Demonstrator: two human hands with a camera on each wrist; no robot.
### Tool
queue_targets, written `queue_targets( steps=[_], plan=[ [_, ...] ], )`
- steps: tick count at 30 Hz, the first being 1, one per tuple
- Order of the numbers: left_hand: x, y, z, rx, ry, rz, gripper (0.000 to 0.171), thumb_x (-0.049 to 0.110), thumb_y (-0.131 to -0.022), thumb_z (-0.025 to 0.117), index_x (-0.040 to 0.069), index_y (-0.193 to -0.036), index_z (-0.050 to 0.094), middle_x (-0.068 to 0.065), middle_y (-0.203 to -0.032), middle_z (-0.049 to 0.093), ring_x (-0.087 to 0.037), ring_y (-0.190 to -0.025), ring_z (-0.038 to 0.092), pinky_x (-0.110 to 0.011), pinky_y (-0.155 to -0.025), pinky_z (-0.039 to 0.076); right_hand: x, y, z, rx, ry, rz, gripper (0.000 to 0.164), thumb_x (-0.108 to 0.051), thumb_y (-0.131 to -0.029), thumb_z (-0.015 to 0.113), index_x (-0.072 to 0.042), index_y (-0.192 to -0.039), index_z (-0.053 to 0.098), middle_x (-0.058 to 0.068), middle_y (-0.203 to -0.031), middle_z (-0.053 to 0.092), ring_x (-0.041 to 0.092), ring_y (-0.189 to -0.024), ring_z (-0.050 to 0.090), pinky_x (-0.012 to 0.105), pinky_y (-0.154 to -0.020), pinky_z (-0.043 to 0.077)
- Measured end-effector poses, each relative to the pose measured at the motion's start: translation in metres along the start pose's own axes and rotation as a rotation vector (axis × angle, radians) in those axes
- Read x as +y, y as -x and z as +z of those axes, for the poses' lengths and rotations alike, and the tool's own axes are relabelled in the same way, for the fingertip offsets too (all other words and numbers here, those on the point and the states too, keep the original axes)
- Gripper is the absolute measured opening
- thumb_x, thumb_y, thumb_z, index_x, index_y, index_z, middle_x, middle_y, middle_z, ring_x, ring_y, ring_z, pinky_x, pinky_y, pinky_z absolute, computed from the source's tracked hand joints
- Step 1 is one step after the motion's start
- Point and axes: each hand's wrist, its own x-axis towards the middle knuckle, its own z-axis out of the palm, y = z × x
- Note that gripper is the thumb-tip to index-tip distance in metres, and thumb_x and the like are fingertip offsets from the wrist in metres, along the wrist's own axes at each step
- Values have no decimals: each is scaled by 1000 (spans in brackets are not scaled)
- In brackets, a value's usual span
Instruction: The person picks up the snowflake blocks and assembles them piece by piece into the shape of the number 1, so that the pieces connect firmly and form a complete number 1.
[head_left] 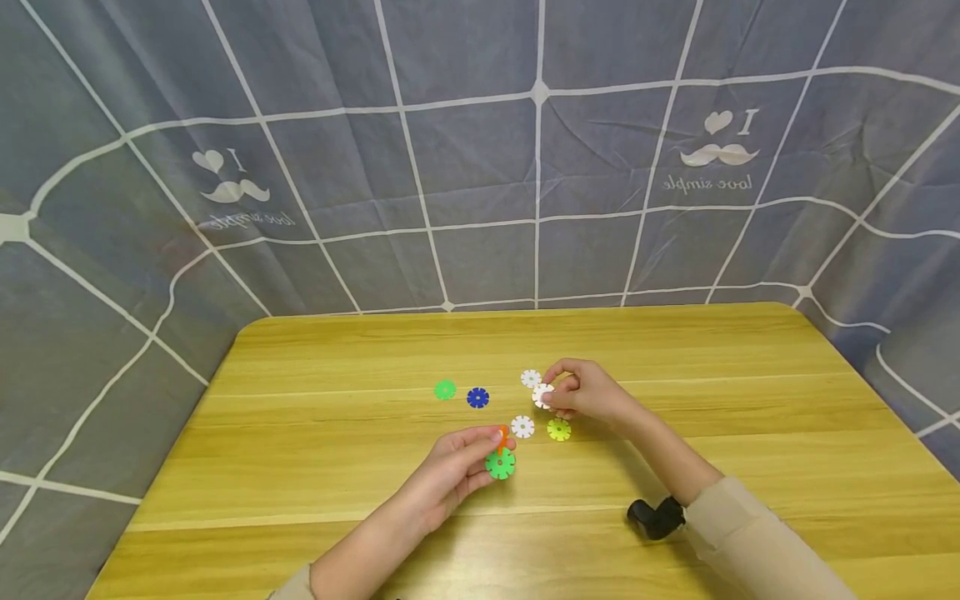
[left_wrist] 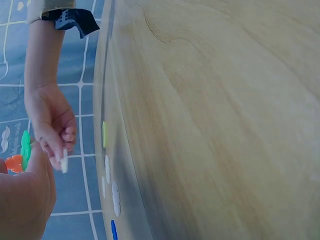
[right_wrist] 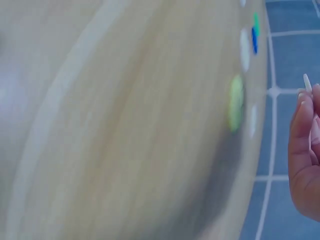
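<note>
My left hand (head_left: 457, 467) pinches an orange notched disc (head_left: 502, 437) that is joined crosswise to a green notched disc (head_left: 500, 464); the pair also shows in the left wrist view. Above the table, my right hand (head_left: 588, 392) holds a white notched disc (head_left: 542, 396) between thumb and fingers, its edge visible in the right wrist view. Close by on the table lie a white disc (head_left: 522, 427), a further white disc (head_left: 531, 378) and a yellow disc (head_left: 558, 429). Left of these are a blue disc (head_left: 477, 397) and a loose green disc (head_left: 445, 390).
The wooden table (head_left: 315, 450) runs back to a grey curtain (head_left: 480, 167) with white lines, which also hangs at both sides. A black object (head_left: 656, 518) sits by the right sleeve, seen as a band at that wrist in the left wrist view.
</note>
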Motion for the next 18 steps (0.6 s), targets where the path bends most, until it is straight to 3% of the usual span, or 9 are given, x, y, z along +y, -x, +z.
queue_targets(
  steps=[10,18],
  plan=[
    [0,-1,0,-13,-11,-3,49,13,-93,55,-16,-129,40,-10,-109,64,-8,-87,60,-19,-77,51,-27,11,25,-84,-112,-56,26,-2,-86,63,8,-106,50,11,-69,62,14,-59,56,25,-58,52],
    [1,0,0,-37,-47,-2,51,14,-93,56,-15,-132,38,-15,-120,59,-7,-89,57,-16,-74,49,-38,19,35,-108,-164,-46,35,-2,-86,63,11,-115,50,3,-71,63,13,-60,56,26,-58,51]
  ],
)
